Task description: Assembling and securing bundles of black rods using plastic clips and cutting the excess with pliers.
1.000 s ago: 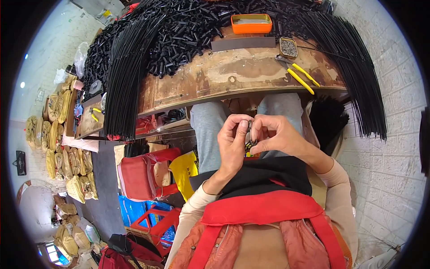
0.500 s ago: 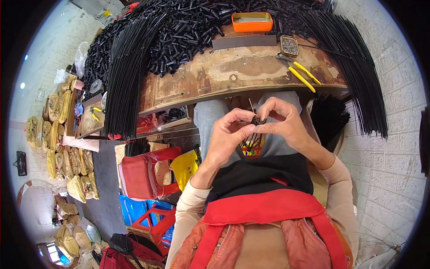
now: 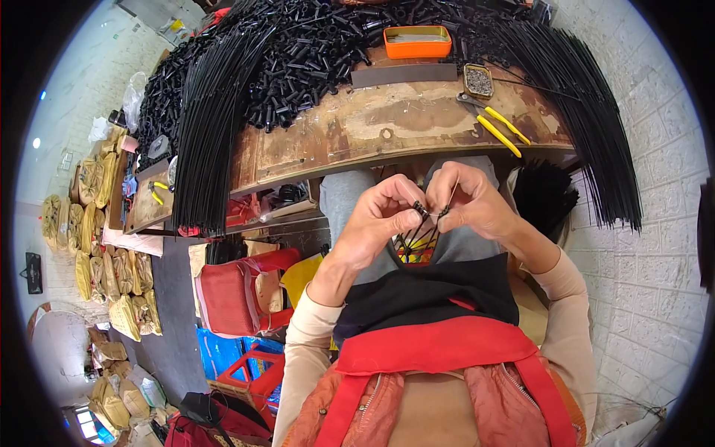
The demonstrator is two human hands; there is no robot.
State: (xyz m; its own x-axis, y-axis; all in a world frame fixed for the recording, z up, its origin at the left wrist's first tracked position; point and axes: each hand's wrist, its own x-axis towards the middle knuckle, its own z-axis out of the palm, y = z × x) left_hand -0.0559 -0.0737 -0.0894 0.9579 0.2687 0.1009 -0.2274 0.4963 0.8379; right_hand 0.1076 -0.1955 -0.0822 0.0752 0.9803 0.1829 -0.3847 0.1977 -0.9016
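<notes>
Over my lap, my left hand [image 3: 381,222] is closed, pinching small black parts [image 3: 421,209] between thumb and forefinger. Several thin black rods [image 3: 406,242] hang below those fingertips and spread out between my knees. To the right, my right hand [image 3: 477,205] is closed in a pinch on a thin wire [image 3: 452,195], whose upper end stands up beside the fingers. Small dark bits sit at the wire's lower end, and a fine line seems to cross the narrow gap between the hands. The exact shape of the pinched parts is partly hidden by my fingers.
Ahead, a worn wooden table [image 3: 298,153] bears a heap of short black tubes [image 3: 313,67], bundles of long black rods [image 3: 212,127], an orange tin [image 3: 418,49], a small dish of metal bits [image 3: 478,82] and yellow-handled pliers [image 3: 497,128]. A red chair [image 3: 232,294] stands left.
My hands have drawn slightly apart, opening a gap between the fingertips. The thin wire, upright between the hands before, is now at my right fingers.
</notes>
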